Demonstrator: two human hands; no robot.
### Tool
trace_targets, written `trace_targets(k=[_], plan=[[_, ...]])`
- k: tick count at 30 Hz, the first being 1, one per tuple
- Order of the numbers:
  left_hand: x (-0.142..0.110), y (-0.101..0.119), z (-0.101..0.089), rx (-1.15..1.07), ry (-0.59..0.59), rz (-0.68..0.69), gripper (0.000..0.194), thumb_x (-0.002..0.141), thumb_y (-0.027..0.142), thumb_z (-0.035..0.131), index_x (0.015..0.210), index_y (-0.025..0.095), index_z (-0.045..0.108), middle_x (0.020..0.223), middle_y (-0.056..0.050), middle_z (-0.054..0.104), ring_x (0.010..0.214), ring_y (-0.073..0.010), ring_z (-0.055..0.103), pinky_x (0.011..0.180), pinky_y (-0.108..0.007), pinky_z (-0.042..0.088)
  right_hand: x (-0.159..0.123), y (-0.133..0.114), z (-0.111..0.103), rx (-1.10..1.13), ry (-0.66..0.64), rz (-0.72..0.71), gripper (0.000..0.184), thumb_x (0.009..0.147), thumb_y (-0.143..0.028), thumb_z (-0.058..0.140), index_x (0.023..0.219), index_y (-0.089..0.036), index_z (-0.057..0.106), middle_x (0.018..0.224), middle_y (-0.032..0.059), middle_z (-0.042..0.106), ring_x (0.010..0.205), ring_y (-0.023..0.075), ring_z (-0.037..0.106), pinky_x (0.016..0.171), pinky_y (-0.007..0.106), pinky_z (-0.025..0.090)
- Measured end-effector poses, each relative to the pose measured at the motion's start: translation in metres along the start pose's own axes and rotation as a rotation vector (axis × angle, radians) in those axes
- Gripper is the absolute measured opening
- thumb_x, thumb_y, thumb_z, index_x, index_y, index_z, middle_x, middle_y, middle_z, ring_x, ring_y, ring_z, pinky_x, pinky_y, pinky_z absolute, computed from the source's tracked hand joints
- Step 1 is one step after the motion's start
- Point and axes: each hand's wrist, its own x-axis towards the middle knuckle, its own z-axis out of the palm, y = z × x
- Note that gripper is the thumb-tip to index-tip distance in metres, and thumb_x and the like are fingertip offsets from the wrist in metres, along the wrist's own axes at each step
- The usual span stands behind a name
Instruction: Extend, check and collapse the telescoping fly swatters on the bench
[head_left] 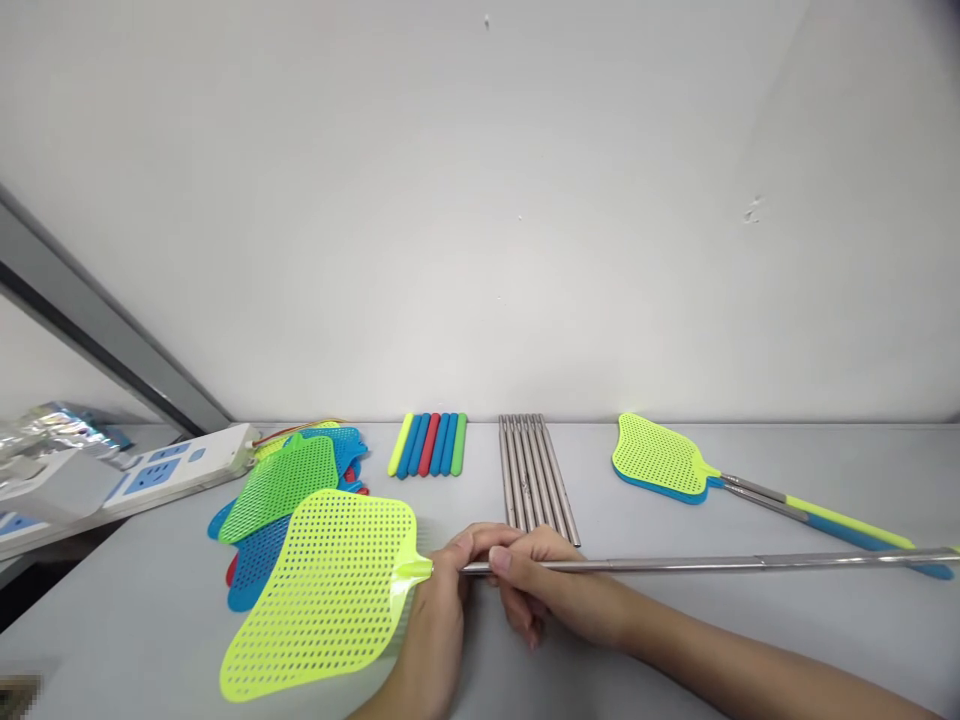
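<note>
A yellow fly swatter (337, 590) with a long, extended metal rod (697, 564) lies across both of my hands. My left hand (448, 590) is closed round the rod just beside the yellow head. Close to it, my right hand (551, 580) pinches the same rod between thumb and fingers. The rod runs off to the right edge, where a bit of yellow shows at its end. Behind my right hand lies a row of several metal rods (532, 470). The tips of some of my left fingers are hidden.
At the left, loose swatter heads (289, 480) in green, blue and red overlap. Several coloured handle tubes (427, 445) lie side by side near the wall. Two joined swatters (664, 460) rest at the right. A white power strip (172, 470) and shiny plastic packaging (56, 440) are far left.
</note>
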Motion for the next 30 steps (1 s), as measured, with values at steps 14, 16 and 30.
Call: trace_targets(k=[14,16,30], plan=[[0.026,0.01,-0.021,-0.29,0.337,0.189,0.049,0.08,0.026,0.024,0.046,0.016,0.057,0.056,-0.004,0.053,0.072,-0.0165,0.048,0.071,-0.024,0.038,0.0,0.012,-0.002,0.35,0.608,-0.346,0.052,0.082,-0.043,0.039,0.036,-0.018,0.033,0.035,-0.0044,0.024,0.038,0.0084,0.025,0.043,0.026,0.018],[0.029,0.011,-0.023,-0.33,0.357,0.157,0.048,0.081,0.027,0.024,0.044,0.016,0.054,0.055,-0.003,0.051,0.065,-0.0152,0.047,0.063,-0.023,0.038,0.0,0.01,-0.002,0.378,0.675,-0.351,0.052,0.082,-0.044,0.037,0.036,-0.019,0.033,0.035,-0.0043,0.024,0.037,0.0086,0.024,0.043,0.026,0.017],[0.013,0.01,-0.012,-0.034,-0.016,0.184,0.045,0.084,0.032,0.035,0.043,0.017,0.047,0.053,-0.001,0.049,0.059,-0.0143,0.047,0.062,-0.024,0.035,0.001,0.014,0.0,0.355,0.598,-0.281,0.049,0.081,-0.035,0.043,0.035,-0.019,0.035,0.033,-0.0042,0.027,0.036,0.0089,0.028,0.043,0.026,0.019]])
